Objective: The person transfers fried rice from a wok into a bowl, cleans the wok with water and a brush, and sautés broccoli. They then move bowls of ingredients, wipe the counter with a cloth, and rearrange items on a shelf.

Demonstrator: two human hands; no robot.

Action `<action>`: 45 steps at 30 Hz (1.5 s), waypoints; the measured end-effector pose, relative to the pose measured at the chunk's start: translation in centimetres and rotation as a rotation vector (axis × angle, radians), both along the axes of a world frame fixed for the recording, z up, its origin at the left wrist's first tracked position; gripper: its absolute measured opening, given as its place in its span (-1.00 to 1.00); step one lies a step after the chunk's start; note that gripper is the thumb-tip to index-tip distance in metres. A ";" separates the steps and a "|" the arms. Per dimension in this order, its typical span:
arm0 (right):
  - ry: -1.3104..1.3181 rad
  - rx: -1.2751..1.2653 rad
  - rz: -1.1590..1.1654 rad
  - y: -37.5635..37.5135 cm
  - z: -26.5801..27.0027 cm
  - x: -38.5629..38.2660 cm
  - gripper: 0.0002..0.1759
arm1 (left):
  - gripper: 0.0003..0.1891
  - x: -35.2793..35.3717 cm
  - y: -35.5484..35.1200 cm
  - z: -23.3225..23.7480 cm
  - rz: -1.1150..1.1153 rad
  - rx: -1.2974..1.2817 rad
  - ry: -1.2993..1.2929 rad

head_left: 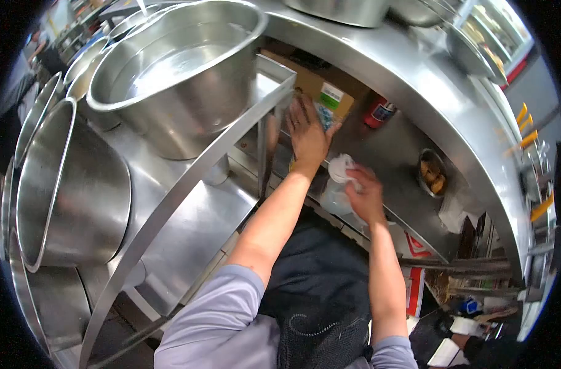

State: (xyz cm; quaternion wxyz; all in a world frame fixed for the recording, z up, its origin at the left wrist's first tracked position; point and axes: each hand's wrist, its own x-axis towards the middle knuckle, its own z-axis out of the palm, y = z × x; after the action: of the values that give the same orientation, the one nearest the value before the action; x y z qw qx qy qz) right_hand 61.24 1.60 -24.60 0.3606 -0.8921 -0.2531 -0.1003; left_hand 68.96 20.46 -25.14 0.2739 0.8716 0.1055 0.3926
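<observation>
My left hand (pixel 309 134) reaches under the counter with its fingers stretched out and spread. It overlaps the front of a cardboard box (pixel 348 93) that carries a green and white label. To the right, my right hand (pixel 368 195), slightly smeared by motion, curls its fingers at the white top of a translucent plastic jar (pixel 336 198). The jar stands near the shelf's front edge, close to my body. Beyond both hands, a small red container (pixel 379 113) with a dark label rests on the steel shelf (pixel 379 147).
A large steel pot of water (pixel 188 104) sits on the left counter, beside more steel pots (pixel 77 184). The curved counter edge (pixel 403 77) runs above the shelf. A metal bowl with brown pieces (pixel 432 173) is at the right. Orange-handled tools (pixel 529 140) hang far right.
</observation>
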 end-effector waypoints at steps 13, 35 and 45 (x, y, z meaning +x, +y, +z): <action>-0.339 -0.405 -0.407 -5.3 -0.9 4.4 -0.55 | 0.09 0.0 0.0 0.0 -0.037 -0.037 0.055; -0.389 -0.281 -0.113 5.0 -0.2 4.4 -0.58 | 0.06 0.2 -0.1 -0.1 -0.037 -0.017 0.009; -0.286 -0.266 -0.388 -1.3 -0.9 0.5 -0.60 | 0.07 0.2 -0.4 -0.7 -0.051 0.033 0.074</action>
State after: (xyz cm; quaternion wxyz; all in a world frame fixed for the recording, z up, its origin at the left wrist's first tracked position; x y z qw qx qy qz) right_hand 61.73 0.33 -25.48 0.1750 -0.9401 -0.1367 -0.2585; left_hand 69.12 20.10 -25.88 0.2652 0.8923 0.0869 0.3549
